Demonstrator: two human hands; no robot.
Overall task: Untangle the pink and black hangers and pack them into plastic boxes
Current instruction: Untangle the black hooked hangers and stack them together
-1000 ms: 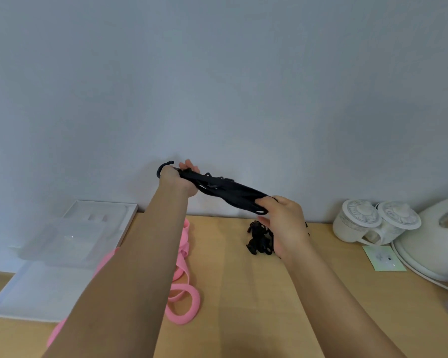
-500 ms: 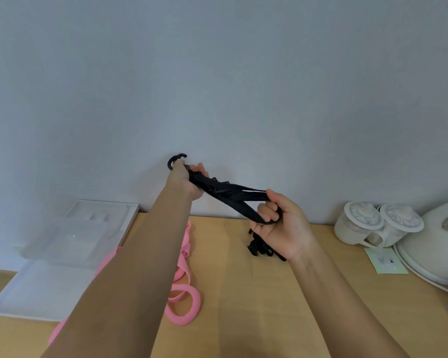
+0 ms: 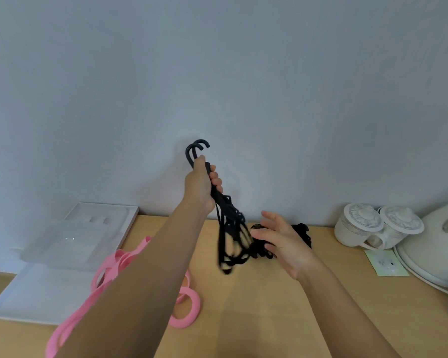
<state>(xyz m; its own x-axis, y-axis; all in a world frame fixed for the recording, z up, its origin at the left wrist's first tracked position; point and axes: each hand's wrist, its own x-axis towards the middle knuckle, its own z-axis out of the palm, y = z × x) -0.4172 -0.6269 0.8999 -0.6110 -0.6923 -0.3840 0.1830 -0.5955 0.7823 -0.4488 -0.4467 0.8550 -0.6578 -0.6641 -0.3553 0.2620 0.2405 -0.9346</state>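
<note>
My left hand [image 3: 201,186] grips black hangers [image 3: 229,228] just below their hooks and holds them up over the wooden table [image 3: 256,306], so their looped lower part dangles, blurred. My right hand [image 3: 282,240] is beside that dangling end with its fingers spread and holds nothing. More black hangers [image 3: 301,232] lie in a pile on the table behind my right hand. Pink hangers [image 3: 184,310] lie on the table under my left forearm. A clear plastic box [image 3: 65,241] rests on a white tray at the left.
The white tray [image 3: 23,298] fills the table's left end. Two white lidded cups [image 3: 373,228] and a white kettle [image 3: 440,244] stand at the right by the wall, with a pale green card [image 3: 386,263] in front of them.
My right hand has let go of the black hangers' lower end. My left hand has lifted the hook end, and the hangers have swung from lying across to hanging down.
</note>
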